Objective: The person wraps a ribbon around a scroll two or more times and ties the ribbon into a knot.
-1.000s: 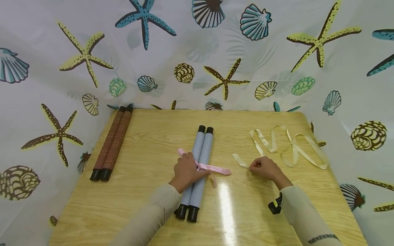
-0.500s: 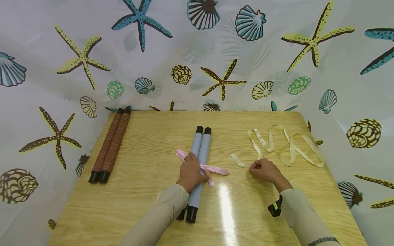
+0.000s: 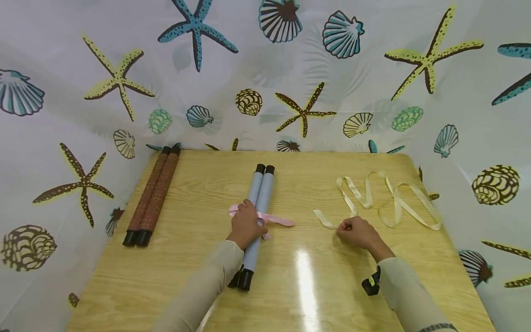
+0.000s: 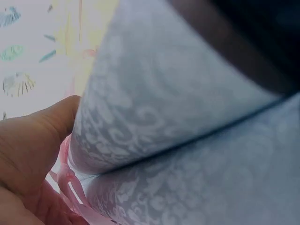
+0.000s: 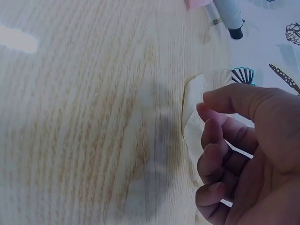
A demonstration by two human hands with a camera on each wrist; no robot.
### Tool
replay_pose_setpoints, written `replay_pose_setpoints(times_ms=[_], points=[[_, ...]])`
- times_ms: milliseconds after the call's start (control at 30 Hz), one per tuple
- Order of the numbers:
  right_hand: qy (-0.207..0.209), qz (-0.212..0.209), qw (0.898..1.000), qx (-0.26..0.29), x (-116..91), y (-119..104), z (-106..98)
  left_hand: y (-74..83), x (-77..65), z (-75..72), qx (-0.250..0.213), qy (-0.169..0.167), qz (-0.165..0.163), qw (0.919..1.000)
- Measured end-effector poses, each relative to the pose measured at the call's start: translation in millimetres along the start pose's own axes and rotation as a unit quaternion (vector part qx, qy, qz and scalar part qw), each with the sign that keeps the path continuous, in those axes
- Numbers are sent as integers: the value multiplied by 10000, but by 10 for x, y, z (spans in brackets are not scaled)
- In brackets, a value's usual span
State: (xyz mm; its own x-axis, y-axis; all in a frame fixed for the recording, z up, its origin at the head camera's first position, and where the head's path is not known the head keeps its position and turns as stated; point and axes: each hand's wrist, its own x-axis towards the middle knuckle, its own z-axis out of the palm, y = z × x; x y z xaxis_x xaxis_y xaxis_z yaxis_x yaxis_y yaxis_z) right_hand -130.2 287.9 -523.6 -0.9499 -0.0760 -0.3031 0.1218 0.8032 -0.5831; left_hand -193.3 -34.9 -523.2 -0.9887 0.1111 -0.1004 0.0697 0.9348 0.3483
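Observation:
In the head view, a blue-grey scroll (image 3: 251,250) of two side-by-side rolls with black ends lies mid-table. A pink ribbon (image 3: 279,220) is tied round its middle, one tail pointing right. My left hand (image 3: 244,224) grips the rolls from above at the ribbon. The left wrist view shows the scroll's pale floral covering (image 4: 136,84) close up, with the thumb along one roll. To the right, my right hand (image 3: 357,232) pinches a cream ribbon (image 3: 324,219) near its short end. In the right wrist view, thumb and index finger meet over that ribbon (image 5: 191,117), other fingers curled.
A brown patterned scroll (image 3: 155,198), also two rolls with black ends, lies at the table's left edge. The rest of the cream ribbon winds in loops to the right edge. A shell-and-starfish curtain (image 3: 232,124) hangs along the back and sides of the wooden table (image 3: 199,184).
The blue-grey scroll with its pink ribbon has shifted left and slightly away, together with my left hand, whose thumb has drawn in. My right hand and the cream ribbon have stayed put.

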Motion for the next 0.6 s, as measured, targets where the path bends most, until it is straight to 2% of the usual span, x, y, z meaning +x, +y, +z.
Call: replay_pose_setpoints(times_ms=[300, 467, 600], points=[[221, 252, 9974, -642, 85, 7, 88, -611, 318, -360, 225, 73, -638, 9977], [311, 396, 9959, -751, 94, -11, 94, -967, 500, -479, 295, -28, -811, 9963], [297, 337, 9948, -913, 117, -24, 115, -1289, 597, -532, 499, -90, -986, 9938]])
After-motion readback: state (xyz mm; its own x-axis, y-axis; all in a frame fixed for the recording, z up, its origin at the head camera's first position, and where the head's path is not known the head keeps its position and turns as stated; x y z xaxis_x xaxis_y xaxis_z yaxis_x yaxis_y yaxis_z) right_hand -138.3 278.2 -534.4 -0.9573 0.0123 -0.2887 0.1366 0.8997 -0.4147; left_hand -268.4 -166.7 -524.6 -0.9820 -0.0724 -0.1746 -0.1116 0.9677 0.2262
